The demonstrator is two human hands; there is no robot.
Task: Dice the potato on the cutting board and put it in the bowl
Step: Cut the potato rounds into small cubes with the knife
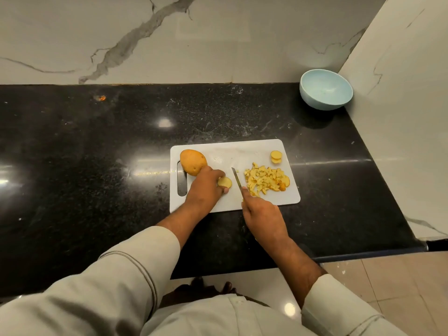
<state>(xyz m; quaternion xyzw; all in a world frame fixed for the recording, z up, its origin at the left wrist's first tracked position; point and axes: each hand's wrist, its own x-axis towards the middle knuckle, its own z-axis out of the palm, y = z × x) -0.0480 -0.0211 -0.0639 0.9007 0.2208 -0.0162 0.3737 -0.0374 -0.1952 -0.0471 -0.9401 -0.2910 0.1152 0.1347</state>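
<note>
Nearest the camera, pale sleeves reach out over the black speckled worktop. The right hand grips a knife by the handle, forefinger laid along the spine, blade angled up and left over the white cutting board. Just left of the blade, the left hand pinches a round potato slice against the board, fingers curled down on it. Behind that hand sits the uncut part of the potato, skin on, by the board's handle slot. Right of the knife lies a heap of diced potato (skin on some bits), and beyond it two more slices near the far right corner. Far back in the corner, well apart, stands a pale blue bowl against the marble wall.
</note>
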